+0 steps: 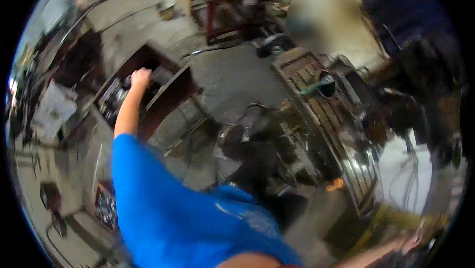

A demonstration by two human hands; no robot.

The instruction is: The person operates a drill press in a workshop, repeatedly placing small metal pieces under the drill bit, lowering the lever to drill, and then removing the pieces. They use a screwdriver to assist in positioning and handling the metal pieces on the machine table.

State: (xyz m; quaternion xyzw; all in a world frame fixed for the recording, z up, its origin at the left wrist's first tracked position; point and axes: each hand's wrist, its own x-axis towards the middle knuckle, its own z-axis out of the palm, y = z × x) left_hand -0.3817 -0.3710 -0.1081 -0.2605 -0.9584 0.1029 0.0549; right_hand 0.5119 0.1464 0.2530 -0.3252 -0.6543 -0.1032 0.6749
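My left arm reaches out over a dark brown open-topped box (pixel 170 84), which looks like a drawer. My left hand (pixel 141 77) is closed above it, fingers curled, and whatever they hold is hidden. Shiny metal parts (pixel 115 95) lie in the box beside my wrist. Far to the lower right, my right hand (pixel 410 241) is blurred near a yellowish machine part (pixel 396 216). Its fingers are too smeared to read.
A long slotted metal bed (pixel 329 129) runs along the right, with a green-handled tool (pixel 314 88) on it. A red-legged table (pixel 237 8) and a bucket (pixel 166 9) stand at the back. Another box of metal pieces (pixel 105 206) sits at lower left.
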